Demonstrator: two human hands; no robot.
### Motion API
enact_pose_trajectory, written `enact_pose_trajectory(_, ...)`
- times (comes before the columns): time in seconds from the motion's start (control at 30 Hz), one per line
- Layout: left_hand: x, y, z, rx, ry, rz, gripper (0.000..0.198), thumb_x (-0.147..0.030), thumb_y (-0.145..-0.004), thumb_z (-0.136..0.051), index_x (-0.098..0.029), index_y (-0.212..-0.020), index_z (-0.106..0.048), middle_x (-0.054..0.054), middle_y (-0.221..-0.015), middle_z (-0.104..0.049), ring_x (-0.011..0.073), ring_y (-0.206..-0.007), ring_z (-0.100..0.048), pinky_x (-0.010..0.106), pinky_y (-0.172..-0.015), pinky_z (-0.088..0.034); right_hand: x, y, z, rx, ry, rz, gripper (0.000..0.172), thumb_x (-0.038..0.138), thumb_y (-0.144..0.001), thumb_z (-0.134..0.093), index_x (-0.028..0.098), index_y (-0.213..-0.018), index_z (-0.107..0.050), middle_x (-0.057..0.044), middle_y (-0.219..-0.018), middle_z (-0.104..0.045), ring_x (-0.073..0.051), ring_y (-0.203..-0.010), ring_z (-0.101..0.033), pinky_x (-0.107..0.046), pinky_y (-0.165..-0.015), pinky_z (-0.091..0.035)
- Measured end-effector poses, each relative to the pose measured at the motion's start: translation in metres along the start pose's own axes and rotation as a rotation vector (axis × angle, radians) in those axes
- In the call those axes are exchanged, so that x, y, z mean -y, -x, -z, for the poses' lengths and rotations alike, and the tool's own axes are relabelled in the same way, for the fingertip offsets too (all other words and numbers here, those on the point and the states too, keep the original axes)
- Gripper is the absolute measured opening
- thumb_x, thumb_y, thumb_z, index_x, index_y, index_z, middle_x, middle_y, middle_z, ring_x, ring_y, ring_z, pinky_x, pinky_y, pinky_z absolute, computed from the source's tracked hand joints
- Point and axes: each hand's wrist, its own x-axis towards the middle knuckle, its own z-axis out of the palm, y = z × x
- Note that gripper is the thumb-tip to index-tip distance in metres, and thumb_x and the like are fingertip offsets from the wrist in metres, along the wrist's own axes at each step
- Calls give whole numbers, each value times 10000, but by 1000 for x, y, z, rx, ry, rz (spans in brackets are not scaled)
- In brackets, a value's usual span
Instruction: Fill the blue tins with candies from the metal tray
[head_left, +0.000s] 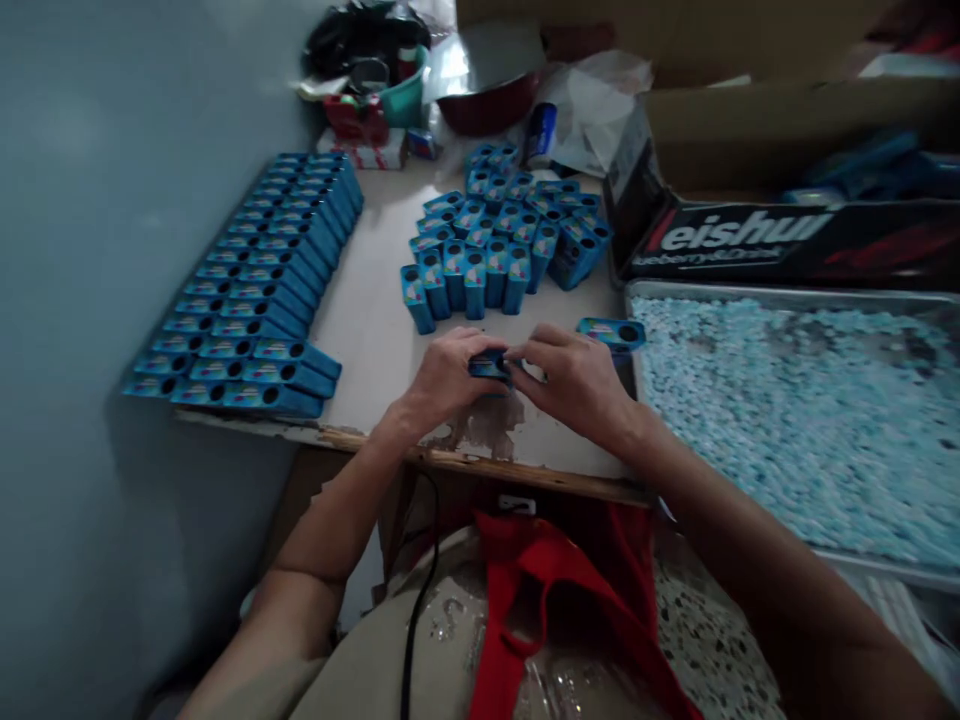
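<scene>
Worn pale tabletop at centre of frame, grey wall at left. I read left hand and right hand at centre, fingers of both closed narrow on one small blue box near front table edge. Second blue box lies just beside right hand. Upright blue boxes cluster above hands; flat rows at left. Metal tray of pale blue pellets at right.

Dim room: grey-blue wall beside a worn, chipped table.
</scene>
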Motion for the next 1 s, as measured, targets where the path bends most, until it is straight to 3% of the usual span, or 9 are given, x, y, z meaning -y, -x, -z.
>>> enact_pose_trajectory(0.07, 2, 7, 8, 6, -16, 10, 525, -97, -774, -1087, -254, -1239, -902, 50, -1224, -883, 311, -1199, -827, 463, -1155, -670, 7, -9, -10, 45, 60, 39, 221, 234, -1106, -713, 228, -1150, -930, -99, -986, -801, -271, -854, -779, -371, -745, -530)
enact_pose_trajectory(0.17, 15, 17, 35, -29, -47, 60, 526, -99, -788, -1076, -260, -1253, -890, 54, -1236, -880, 312, -1218, -826, 448, -1160, -670, 5, 1, -4, -82, 1, 49, 237, 342, -1134, -701, 261, -1186, -917, -97, -986, -801, -292, -809, -779, -411, -712, -554)
enact_pose_trajectory(0.33, 58, 26, 126, -237, -181, 251, 496, -78, -800, -1010, -253, -1234, -846, 59, -1278, -858, 318, -1236, -802, 469, -1172, -640, -29, 53, 38, -155, -89, -220, 174, 498, -1103, -705, 416, -1065, -854, -64, -968, -812, -365, -787, -770, -532, -703, -570)
enact_pose_trajectory(0.43, 91, 26, 180, -139, -232, 349, 476, -131, -793, -998, -238, -1216, -809, 32, -1212, -841, 295, -1197, -770, 471, -1187, -612, -53, 87, 54, -197, -68, -539, 137, 557, -1042, -748, 451, -1008, -827, -29, -944, -827, -424, -869, -807, -600, -781, -588)
enact_pose_trajectory(0.53, 120, 24, 208, 26, -202, 392, 494, -342, -793, -1023, -223, -1223, -812, -7, -1122, -828, 253, -1115, -705, 454, -1220, -572, -72, 110, 60, -271, -60, -704, 205, 597, -1044, -744, 412, -997, -818, -41, -976, -842, -474, -1033, -831, -644, -932, -595)
enact_pose_trajectory(0.63, 142, 24, 211, 111, -213, 421, 601, -786, -717, -993, -327, -1091, -890, -57, -898, -796, 224, -911, -627, 433, -1178, -542, -95, 127, 63, -267, -3, -697, 222, 525, -1079, -698, 359, -988, -814, -104, -1022, -843, -436, -987, -807, -612, -950, -578)
enact_pose_trajectory(0.77, 148, 31, 196, -45, -315, 354, 940, -1243, -646, -637, -404, -978, -903, -74, -950, -804, 193, -871, -586, 443, -1124, -518, -124, 160, 62, -54, 208, -682, 278, 553, -1062, -784, 279, -1060, -830, -178, -1070, -797, -402, -999, -731, -560, -936, -559)
enact_pose_trajectory(0.83, 141, 34, 185, -111, -375, 302, 983, -1289, -628, -560, -383, -874, -851, -59, -914, -773, 212, -918, -594, 471, -1159, -506, -128, 177, 56, -6, 272, -682, 357, 573, -1004, -897, 251, -1140, -824, -224, -1172, -786, -444, -1134, -703, -539, -941, -548)
enact_pose_trajectory(1.0, 108, 27, 152, -151, -454, 84, 761, -1088, -940, -605, -354, -903, -803, -33, -1155, -837, 361, -1308, -668, 650, -1413, -327, -118, 195, 33, 86, 303, -579, 397, 486, -1031, -875, 251, -1330, -761, -265, -1446, -733, -496, -1329, -643, -498, -941, -531)
